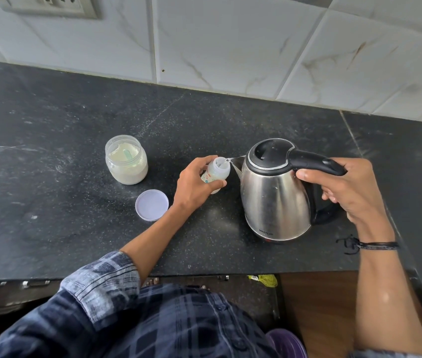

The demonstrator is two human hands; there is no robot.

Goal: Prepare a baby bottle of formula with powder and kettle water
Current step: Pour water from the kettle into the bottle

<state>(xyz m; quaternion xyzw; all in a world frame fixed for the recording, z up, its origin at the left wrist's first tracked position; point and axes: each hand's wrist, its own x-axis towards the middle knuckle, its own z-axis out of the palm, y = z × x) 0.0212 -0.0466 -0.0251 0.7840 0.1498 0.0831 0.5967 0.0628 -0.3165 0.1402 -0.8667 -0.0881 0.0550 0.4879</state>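
My left grip [194, 186] steadies the small clear plastic baby bottle [216, 174] while my right grip [349, 187], grasping the steel kettle's [274, 192] black handle, should tip slowly, spout over the bottle's mouth.

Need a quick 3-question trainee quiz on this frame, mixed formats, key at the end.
1. True or false: the powder jar has its lid on.
2. Which hand grips the kettle handle? A left, B right
3. Fill in: the kettle spout sits at the mouth of the ____ held by the left hand.

Key: 1 false, the lid lies on the counter; 2 B, the right hand; 3 baby bottle.
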